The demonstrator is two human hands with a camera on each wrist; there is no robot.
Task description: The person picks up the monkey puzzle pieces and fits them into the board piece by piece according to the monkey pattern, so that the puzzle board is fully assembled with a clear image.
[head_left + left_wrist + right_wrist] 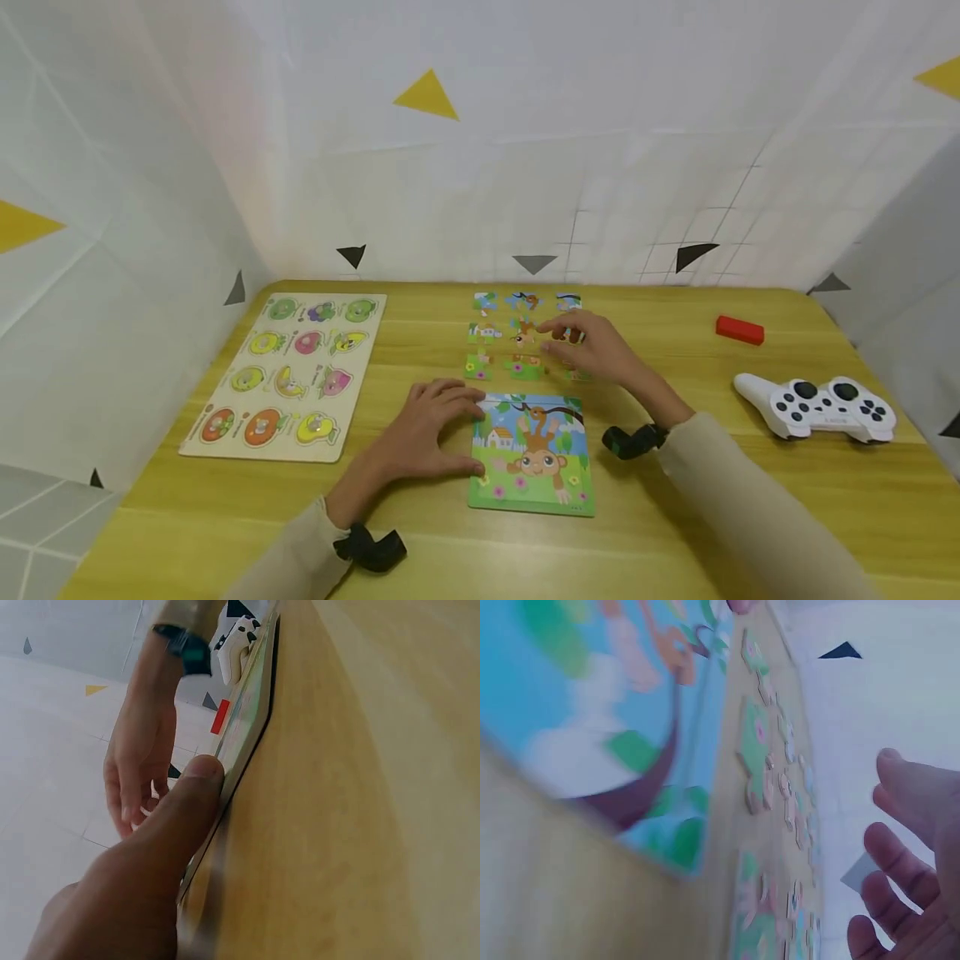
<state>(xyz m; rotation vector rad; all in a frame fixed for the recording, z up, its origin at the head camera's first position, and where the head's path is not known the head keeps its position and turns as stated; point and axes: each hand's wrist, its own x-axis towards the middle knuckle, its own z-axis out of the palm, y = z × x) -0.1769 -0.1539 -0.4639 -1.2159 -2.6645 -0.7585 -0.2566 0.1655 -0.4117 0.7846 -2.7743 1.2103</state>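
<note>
A square puzzle board (534,492) with a monkey picture lies flat at the table's middle. My left hand (423,429) is spread at its left side, thumb and fingertips touching the edge. In the left wrist view the thumb (202,766) rests against the board's rim. Beyond the board, several loose jigsaw pieces (480,365) lie in spaced rows. My right hand (592,346) hovers over the right side of these pieces, covering some. Its thumb and fingers are bent and apart, with nothing seen between them in the right wrist view.
A wooden fruit peg board (345,429) lies at the left. On the right are a white game controller (825,410) and a red block (740,330). White sheeting (480,200) rises behind the table and at its sides.
</note>
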